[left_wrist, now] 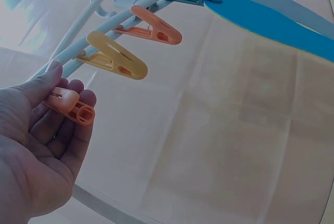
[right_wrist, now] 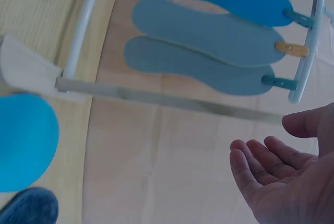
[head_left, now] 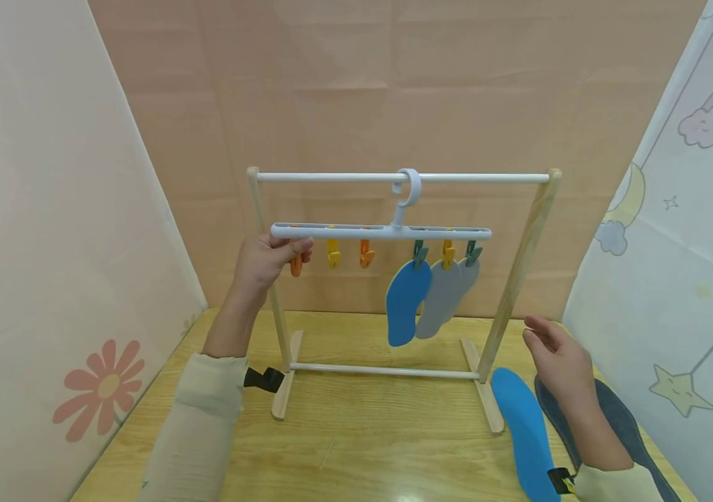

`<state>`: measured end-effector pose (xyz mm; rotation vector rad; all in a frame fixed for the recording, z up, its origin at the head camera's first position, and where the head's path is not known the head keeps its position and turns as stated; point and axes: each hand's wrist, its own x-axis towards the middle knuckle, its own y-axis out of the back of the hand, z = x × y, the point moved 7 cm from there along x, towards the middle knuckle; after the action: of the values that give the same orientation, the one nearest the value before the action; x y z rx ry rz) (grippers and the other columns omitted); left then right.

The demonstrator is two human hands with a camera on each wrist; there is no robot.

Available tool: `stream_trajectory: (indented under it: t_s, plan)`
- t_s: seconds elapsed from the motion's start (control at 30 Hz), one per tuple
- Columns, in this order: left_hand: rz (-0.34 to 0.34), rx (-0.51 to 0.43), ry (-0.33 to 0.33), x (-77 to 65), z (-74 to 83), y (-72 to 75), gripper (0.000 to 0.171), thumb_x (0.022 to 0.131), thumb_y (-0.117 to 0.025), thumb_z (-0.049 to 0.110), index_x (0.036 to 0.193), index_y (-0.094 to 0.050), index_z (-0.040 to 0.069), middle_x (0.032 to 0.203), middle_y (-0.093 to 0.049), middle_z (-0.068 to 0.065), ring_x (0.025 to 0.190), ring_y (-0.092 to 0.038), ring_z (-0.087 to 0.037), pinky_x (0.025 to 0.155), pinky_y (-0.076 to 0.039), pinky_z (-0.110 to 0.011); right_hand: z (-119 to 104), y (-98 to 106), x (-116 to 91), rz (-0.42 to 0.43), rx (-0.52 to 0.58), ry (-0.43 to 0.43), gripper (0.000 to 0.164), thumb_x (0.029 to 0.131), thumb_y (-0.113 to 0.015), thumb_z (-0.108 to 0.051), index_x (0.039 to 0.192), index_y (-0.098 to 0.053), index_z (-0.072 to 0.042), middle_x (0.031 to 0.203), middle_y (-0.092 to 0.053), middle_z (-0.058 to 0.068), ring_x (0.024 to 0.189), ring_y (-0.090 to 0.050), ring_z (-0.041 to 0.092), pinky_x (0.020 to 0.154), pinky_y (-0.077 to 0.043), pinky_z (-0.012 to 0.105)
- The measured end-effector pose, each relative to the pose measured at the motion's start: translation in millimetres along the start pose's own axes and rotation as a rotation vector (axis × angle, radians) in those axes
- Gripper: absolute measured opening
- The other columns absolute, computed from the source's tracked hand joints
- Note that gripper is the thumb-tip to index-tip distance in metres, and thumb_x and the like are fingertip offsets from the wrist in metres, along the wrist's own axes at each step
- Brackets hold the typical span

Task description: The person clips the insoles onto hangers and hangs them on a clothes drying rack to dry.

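A white clip hanger [head_left: 344, 231] hangs by its hook [head_left: 415, 187] from the top rail of a small wooden rack. My left hand [head_left: 257, 261] grips the hanger's left end, thumb on the bar, with the end orange clip [left_wrist: 68, 104] among its fingers. A yellow clip [left_wrist: 117, 59] and another orange clip [left_wrist: 156, 28] dangle unused beside it. On the right half, clips hold a blue insole [head_left: 408, 303] and two grey insoles [right_wrist: 203, 33]. My right hand [head_left: 562, 366] is in the air right of the rack, fingers loosely bent, holding nothing.
The rack's right post [head_left: 520, 279] rises between the hanging insoles and my right hand. Another blue insole [head_left: 524, 432] and dark insoles [head_left: 620, 411] lie on the wooden table [head_left: 356, 446] at the right, partly under my right forearm. Fabric walls enclose the table.
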<state>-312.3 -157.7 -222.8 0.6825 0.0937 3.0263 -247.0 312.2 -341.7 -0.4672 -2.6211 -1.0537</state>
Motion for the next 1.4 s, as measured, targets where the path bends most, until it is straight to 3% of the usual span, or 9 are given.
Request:
stream_trajectory:
  t_s: [0.2,0.23,0.33,0.43,0.57,0.67,0.8,1.07,1.4]
  plan:
    - [0.010,-0.006,0.012,0.6,-1.5,2.5,0.028,0.089,-0.080,0.025,0.093,-0.075,-0.002,0.070,-0.070,-0.001,0.055,-0.057,-0.016,0.079,-0.049,-0.033,24,11,-3,0.003,-0.066,-0.036,0.045,0.104,-0.055,-0.031,0.137,-0.059,-0.001,0.127,-0.065,0.026,0.084,-0.037,-0.027,0.066,-0.039,0.005]
    - [0.009,-0.004,0.013,0.7,-1.7,2.8,0.026,0.089,-0.080,0.026,0.092,-0.075,0.000,0.071,-0.070,-0.001,0.055,-0.057,-0.016,0.079,-0.049,-0.033,27,12,-4,0.002,-0.076,-0.039,0.045,0.105,-0.055,-0.031,0.137,-0.059,0.000,0.127,-0.065,0.027,0.085,-0.048,-0.022,0.065,-0.039,0.005]
    - [0.012,0.009,0.013,0.8,-1.5,3.7,0.025,0.088,-0.080,0.027,0.091,-0.076,0.003,0.071,-0.070,0.000,0.055,-0.057,-0.016,0.079,-0.049,-0.033,37,14,-5,-0.018,-0.095,-0.061,0.048,0.105,-0.053,-0.032,0.138,-0.057,0.002,0.130,-0.062,0.029,0.101,-0.069,0.012,0.065,-0.039,0.005]
    - [0.012,0.015,0.014,0.5,-1.4,4.3,0.030,0.088,-0.080,0.028,0.093,-0.075,-0.001,0.072,-0.070,0.000,0.056,-0.057,-0.016,0.078,-0.049,-0.033,45,15,-7,-0.050,-0.114,-0.088,0.053,0.105,-0.052,-0.035,0.142,-0.052,0.004,0.135,-0.058,0.032,0.118,-0.058,0.049,0.067,-0.046,0.014]
    - [0.009,0.014,0.028,-0.2,-2.6,4.5,0.035,0.089,-0.080,0.027,0.096,-0.073,-0.006,0.071,-0.070,-0.002,0.057,-0.058,-0.016,0.078,-0.050,-0.033,54,18,-9,-0.082,-0.139,-0.105,0.059,0.105,-0.053,-0.039,0.144,-0.048,0.005,0.140,-0.053,0.032,0.121,-0.055,0.050,0.067,-0.052,0.024]
    - [0.005,0.020,0.035,-0.6,-3.5,4.6,0.034,0.089,-0.079,0.027,0.094,-0.073,-0.006,0.071,-0.070,-0.002,0.058,-0.058,-0.016,0.078,-0.050,-0.033,61,21,-11,-0.098,-0.160,-0.103,0.060,0.104,-0.053,-0.038,0.145,-0.047,0.006,0.142,-0.050,0.034,0.122,-0.054,0.050,0.076,-0.057,0.034]
    - [0.007,0.026,0.040,-1.2,-3.4,5.0,0.034,0.090,-0.079,0.027,0.095,-0.073,-0.007,0.071,-0.071,0.000,0.060,-0.060,-0.016,0.078,-0.051,-0.032,74,22,-10,-0.156,-0.209,-0.127,0.065,0.105,-0.050,-0.040,0.147,-0.041,0.009,0.142,-0.043,0.041,0.122,-0.051,0.057,0.086,-0.051,0.060]
    - [0.026,0.051,0.049,-2.3,-2.3,5.2,0.040,0.089,-0.079,0.030,0.100,-0.072,-0.008,0.072,-0.071,0.001,0.063,-0.061,-0.015,0.083,-0.050,-0.037,110,28,-11,-0.275,-0.340,-0.155,0.068,0.105,-0.050,-0.042,0.146,-0.038,0.010,0.140,-0.038,0.044,0.116,-0.050,0.060,0.077,-0.049,0.061]
    - [0.022,0.043,0.034,-1.9,-2.3,3.4,0.039,0.090,-0.079,0.028,0.100,-0.071,-0.009,0.072,-0.070,0.000,0.060,-0.060,-0.015,0.079,-0.052,-0.034,164,35,-19,-0.466,-0.413,-0.333,0.083,0.100,-0.052,-0.051,0.143,-0.032,0.017,0.135,-0.038,0.046,0.110,-0.051,0.060,0.083,-0.048,0.061]
